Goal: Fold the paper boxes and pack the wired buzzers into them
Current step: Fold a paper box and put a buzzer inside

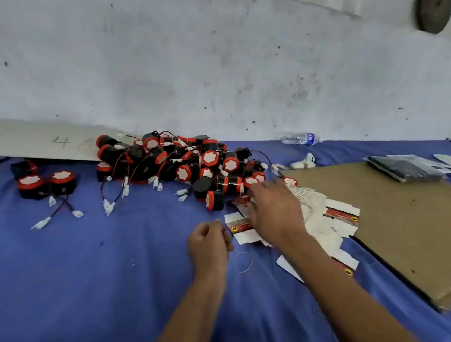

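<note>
A big pile of red-and-black wired buzzers [191,163] with white plugs lies on the blue cloth [93,268] at the wall. Three more buzzers [44,182] sit apart on the left. A fanned stack of flat paper boxes [323,219], white with red-and-black print, lies right of the pile. My right hand [276,211] reaches palm down over that stack, fingertips touching the boxes at its left end. My left hand [209,242] hovers just left of the lowest flat box [242,229], fingers curled in, with nothing visible in it.
A large brown cardboard sheet [399,223] lies on the right, with a black packet [406,170] at its far end. A water bottle [302,138] lies by the wall. A white board [46,140] marked with numbers leans at the left. A thin ring [241,261] lies on the cloth.
</note>
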`<state>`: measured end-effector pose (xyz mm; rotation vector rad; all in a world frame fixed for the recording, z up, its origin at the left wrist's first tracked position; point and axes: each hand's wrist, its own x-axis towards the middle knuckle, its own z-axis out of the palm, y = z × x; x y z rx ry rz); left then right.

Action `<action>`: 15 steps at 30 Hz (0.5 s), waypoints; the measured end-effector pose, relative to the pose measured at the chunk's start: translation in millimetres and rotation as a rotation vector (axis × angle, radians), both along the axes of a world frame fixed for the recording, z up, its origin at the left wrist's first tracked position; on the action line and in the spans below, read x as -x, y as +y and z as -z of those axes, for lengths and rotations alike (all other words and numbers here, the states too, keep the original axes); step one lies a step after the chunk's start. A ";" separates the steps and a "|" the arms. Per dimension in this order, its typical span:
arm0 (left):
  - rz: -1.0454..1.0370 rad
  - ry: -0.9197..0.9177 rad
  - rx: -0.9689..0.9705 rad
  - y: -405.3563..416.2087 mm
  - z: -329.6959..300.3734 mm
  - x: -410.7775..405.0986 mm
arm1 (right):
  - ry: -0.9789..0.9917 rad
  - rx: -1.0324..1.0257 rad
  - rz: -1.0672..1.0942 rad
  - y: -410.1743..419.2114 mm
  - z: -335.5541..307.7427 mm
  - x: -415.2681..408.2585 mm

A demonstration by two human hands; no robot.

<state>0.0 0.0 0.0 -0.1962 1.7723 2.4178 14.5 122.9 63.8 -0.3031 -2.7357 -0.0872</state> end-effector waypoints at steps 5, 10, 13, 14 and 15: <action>0.014 0.037 0.046 33.3 0.9 30.5 | -0.332 -0.161 0.120 21.9 6.3 56.1; 0.054 0.101 0.080 31.6 11.4 53.5 | -0.166 -0.172 0.149 16.3 4.7 58.4; 0.122 0.176 0.088 15.7 16.2 58.3 | -0.165 -0.123 0.171 11.9 -9.7 54.3; 0.143 0.223 0.108 4.1 17.3 60.2 | -0.116 -0.122 0.187 12.4 -14.5 51.3; 0.151 0.274 0.133 -9.7 18.3 63.4 | -0.033 -0.123 0.207 13.5 -18.8 47.8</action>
